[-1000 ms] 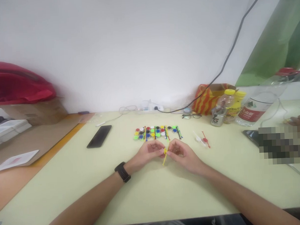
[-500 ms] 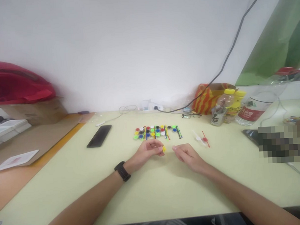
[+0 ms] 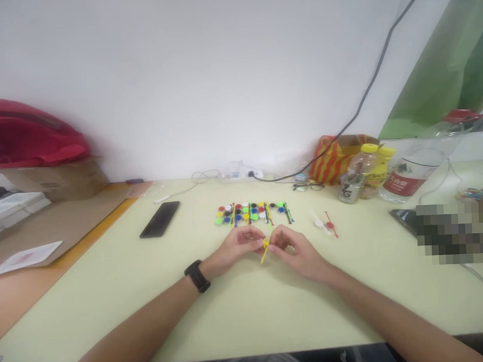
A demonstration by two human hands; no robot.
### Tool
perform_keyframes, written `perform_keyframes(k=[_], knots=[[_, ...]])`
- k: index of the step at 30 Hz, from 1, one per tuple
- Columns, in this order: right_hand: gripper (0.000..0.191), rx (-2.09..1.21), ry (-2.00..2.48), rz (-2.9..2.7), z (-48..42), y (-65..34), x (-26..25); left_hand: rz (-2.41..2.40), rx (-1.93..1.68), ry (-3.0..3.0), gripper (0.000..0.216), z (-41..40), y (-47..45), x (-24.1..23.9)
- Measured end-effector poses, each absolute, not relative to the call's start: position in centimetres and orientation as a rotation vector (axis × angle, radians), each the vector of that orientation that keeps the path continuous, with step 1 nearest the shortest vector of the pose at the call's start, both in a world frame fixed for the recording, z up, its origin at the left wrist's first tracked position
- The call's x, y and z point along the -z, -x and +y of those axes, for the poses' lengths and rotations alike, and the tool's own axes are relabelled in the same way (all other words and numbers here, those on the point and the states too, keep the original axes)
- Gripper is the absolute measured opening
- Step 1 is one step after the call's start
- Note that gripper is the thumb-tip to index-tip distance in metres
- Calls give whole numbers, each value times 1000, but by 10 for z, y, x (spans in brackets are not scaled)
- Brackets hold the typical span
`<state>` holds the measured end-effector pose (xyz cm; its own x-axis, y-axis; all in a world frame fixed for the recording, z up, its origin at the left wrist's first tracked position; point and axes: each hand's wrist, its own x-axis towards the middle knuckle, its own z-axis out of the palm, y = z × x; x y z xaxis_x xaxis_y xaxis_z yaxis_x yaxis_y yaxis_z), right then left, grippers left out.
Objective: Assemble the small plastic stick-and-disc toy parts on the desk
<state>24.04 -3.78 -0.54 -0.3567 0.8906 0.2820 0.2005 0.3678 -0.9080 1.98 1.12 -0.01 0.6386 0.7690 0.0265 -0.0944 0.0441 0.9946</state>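
My left hand point(image 3: 236, 246), with a black watch on its wrist, pinches a small yellow round piece point(image 3: 265, 244) between thumb and fingertips. Facing it, my right hand point(image 3: 297, 252) is closed at the same spot, its fingertips on a thin yellow stick point(image 3: 263, 258) that slants down past the round piece. Whether stick and round piece are joined cannot be seen. Just beyond my hands lie rows of coloured discs point(image 3: 238, 211) with thin coloured sticks point(image 3: 288, 213) beside them. To the right are a white disc-and-stick piece point(image 3: 319, 222) and a red one point(image 3: 330, 225).
A black phone point(image 3: 160, 219) lies left of the discs. Eyeglasses point(image 3: 308, 186), bottles point(image 3: 355, 176) and a striped bag point(image 3: 324, 158) stand or lie at the back right. A dark cable point(image 3: 366, 98) hangs along the wall. Cardboard point(image 3: 71, 226) covers the left side.
My right hand has moved left until its fingertips meet the yellow piece at my left hand. The yellow stick now shows between them, pointing down. My left hand stays nearly in place.
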Motion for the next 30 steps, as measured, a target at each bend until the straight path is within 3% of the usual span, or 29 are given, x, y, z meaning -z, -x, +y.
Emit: perform_keyframes(k=[5,8,11,14,16,23,30], knots=[[21,-912,947,-1789,-40,-242,9,626,-738,-1370,29,12,-20,0],[42,-812,954,-1756,-42,-244,11,623,-751,-1359,29,13,-21,0],[25,-793,1036,-1761,-41,-248,10,632,-760,-1350,29,14,-21,2],[57,-980,1102,-1780,-37,-252,7,652,-769,-1357,29,15,-20,4],[65,-1039,1084,-1748,-35,-252,5,660,-769,-1369,30,15,-20,4],[39,-1035,1009,-1690,-38,-242,1,635,-740,-1404,28,13,-20,0],[31,-1101,944,-1735,-39,-240,4,632,-730,-1395,27,10,-21,0]])
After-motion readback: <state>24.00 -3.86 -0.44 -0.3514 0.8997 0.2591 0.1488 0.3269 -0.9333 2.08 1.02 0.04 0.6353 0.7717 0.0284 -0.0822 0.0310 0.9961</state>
